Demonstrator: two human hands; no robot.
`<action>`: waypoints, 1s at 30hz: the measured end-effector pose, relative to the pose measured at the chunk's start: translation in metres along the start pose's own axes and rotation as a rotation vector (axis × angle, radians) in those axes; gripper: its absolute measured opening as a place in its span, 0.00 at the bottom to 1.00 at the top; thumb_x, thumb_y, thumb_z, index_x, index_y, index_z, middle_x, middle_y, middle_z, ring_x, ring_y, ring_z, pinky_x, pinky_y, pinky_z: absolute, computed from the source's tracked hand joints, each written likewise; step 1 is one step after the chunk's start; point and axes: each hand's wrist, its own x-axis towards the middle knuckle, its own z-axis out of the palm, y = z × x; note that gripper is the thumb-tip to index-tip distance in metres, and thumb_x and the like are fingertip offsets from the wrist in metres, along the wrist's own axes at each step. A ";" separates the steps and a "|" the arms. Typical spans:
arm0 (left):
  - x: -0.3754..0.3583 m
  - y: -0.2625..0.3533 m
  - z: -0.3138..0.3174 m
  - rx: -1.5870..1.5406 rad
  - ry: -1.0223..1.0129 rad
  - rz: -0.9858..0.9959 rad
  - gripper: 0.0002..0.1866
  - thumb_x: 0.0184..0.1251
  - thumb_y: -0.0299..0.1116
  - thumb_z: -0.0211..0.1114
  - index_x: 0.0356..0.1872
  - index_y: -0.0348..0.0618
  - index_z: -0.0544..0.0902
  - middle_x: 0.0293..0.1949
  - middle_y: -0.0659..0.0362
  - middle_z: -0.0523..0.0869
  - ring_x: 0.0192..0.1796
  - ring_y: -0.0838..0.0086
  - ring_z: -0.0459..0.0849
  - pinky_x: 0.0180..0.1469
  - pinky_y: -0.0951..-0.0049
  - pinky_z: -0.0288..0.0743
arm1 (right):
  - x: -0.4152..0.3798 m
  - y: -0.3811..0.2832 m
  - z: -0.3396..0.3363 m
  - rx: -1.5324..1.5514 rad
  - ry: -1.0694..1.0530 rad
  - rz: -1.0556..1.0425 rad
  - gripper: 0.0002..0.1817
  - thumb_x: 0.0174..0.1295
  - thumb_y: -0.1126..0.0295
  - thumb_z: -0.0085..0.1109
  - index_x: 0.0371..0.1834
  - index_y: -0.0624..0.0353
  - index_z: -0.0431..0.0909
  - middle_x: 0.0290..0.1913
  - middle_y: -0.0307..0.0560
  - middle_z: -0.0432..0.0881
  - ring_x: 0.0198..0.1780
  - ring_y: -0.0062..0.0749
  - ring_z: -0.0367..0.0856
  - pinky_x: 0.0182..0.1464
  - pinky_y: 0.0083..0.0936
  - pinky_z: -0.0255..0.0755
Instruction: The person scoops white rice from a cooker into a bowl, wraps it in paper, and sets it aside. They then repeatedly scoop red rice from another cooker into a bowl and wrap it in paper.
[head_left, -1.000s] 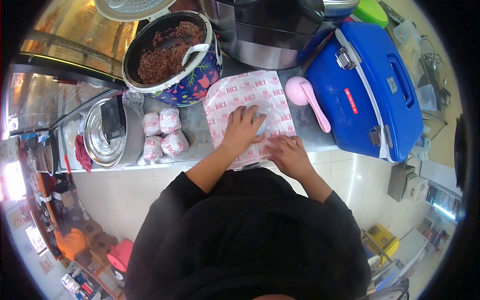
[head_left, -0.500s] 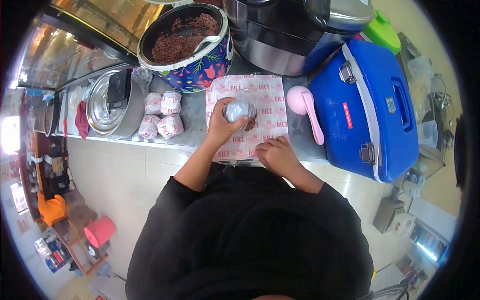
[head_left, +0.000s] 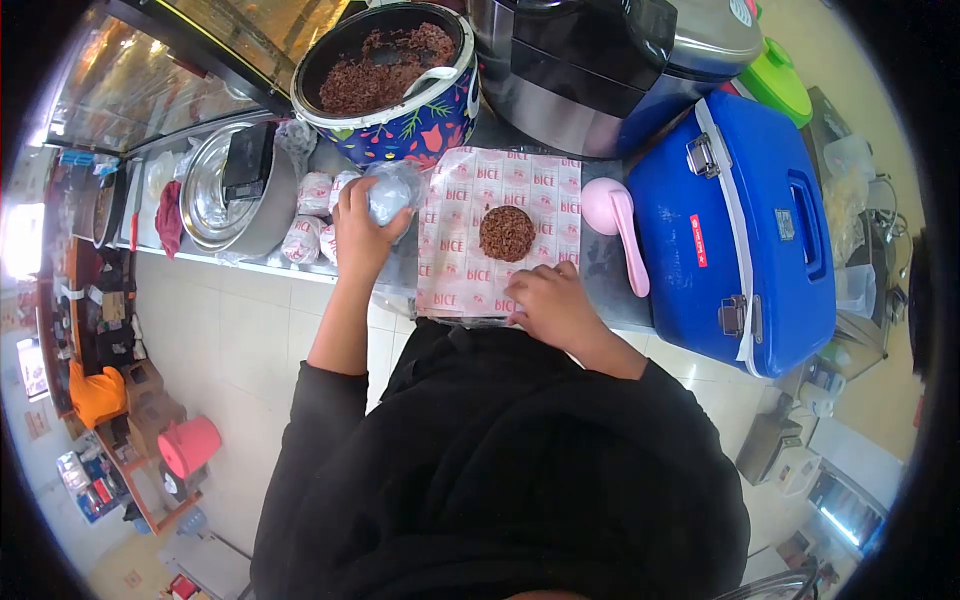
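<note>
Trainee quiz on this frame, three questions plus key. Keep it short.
1. Which of the hands holds the plastic-covered object?
2. True or false: the pink scoop lies between the printed paper and the blue box.
3. The round brown rice portion sits on: (a) the bare counter; (b) the printed paper; (c) the blue box.

Key: 1. The left hand. 2. True. 3. b.

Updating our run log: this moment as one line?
left hand: holds plastic-covered round object; right hand: at paper sheet; brown grain mound: on paper sheet
</note>
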 end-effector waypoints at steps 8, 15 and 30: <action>-0.014 -0.003 0.013 0.380 -0.057 0.178 0.36 0.50 0.48 0.74 0.62 0.49 0.74 0.63 0.49 0.72 0.63 0.49 0.69 0.62 0.44 0.62 | -0.005 0.001 0.008 0.020 -0.086 0.067 0.06 0.56 0.63 0.60 0.25 0.48 0.84 0.34 0.34 0.81 0.39 0.31 0.82 0.48 0.36 0.64; -0.012 0.027 -0.004 0.061 0.207 0.256 0.28 0.52 0.41 0.73 0.56 0.47 0.78 0.57 0.49 0.75 0.56 0.52 0.73 0.56 0.51 0.67 | 0.013 0.007 -0.027 0.258 -0.067 0.230 0.03 0.54 0.66 0.62 0.27 0.47 0.85 0.32 0.36 0.84 0.38 0.33 0.82 0.46 0.36 0.67; -0.048 0.071 0.069 0.174 -0.311 0.817 0.28 0.58 0.42 0.65 0.61 0.51 0.75 0.66 0.60 0.72 0.71 0.59 0.65 0.68 0.36 0.56 | 0.072 0.107 0.022 0.125 0.366 0.531 0.13 0.59 0.61 0.61 0.45 0.52 0.84 0.36 0.49 0.84 0.37 0.43 0.83 0.39 0.37 0.74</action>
